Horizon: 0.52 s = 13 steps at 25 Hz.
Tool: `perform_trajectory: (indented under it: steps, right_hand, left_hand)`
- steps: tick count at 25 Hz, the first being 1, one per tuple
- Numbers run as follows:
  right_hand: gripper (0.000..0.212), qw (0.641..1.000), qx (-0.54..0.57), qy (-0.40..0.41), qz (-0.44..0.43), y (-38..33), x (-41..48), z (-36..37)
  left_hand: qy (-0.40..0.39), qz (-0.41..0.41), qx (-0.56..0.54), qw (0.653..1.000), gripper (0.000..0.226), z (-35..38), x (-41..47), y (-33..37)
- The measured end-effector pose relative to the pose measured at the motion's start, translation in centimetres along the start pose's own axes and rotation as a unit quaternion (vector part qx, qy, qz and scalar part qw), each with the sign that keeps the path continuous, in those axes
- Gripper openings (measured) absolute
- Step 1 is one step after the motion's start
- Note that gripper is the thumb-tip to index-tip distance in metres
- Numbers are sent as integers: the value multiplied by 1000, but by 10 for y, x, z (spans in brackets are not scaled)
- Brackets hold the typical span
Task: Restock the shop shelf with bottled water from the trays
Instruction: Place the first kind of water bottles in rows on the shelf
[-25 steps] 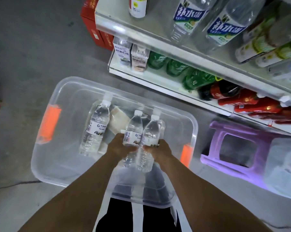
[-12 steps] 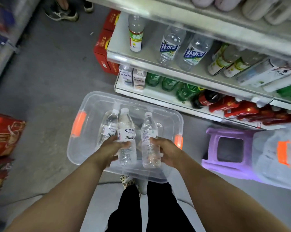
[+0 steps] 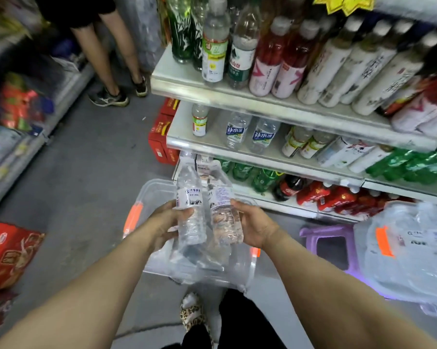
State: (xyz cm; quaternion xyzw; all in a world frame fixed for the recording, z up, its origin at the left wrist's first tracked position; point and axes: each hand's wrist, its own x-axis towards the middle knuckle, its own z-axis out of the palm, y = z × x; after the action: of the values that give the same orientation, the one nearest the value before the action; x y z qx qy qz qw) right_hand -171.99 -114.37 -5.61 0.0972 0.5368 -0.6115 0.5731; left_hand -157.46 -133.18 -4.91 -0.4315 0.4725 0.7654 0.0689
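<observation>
Shop aisle, grey floor [image 3: 86, 172]. L hand [image 3: 165, 222] gripping clear water bottle [image 3: 191, 229], R hand [image 3: 256, 226] gripping 2nd bottle [image 3: 226, 222]; white labels [image 3: 189, 196], dark print unreadable.

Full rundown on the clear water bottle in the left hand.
Clear ribbed plastic water bottle with a white printed label round its middle, roughly upright, top blurred. The left hand grips its lower half. It is close beside the right hand's matching bottle, above the clear plastic floor tub.
</observation>
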Motion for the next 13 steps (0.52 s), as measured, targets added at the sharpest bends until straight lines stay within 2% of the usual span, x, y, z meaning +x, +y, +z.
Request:
perform_trajectory:
  steps: [2,5,8,10,13]
  right_hand:
    - [31,999,34,-5,-37,-30,-15,16]
    - [37,992,72,-36,-98,-75,-38,39]
    - [40,986,45,-56,-151,-118,-67,62]
    - [52,979,25,-53,-198,-142,-84,72]
    - [86,962,10,-68,-264,-177,-106,73]
  left_hand:
    - [-20,35,-28,999,36,8,-11,29]
    - [-79,82,-72,991,43,23,-29,78]
    - [-154,110,-103,977,74,42,-45,130]
    - [-203,141,-107,963,55,61,-56,160]
    - [-216,196,-92,952,41,93,-80,198]
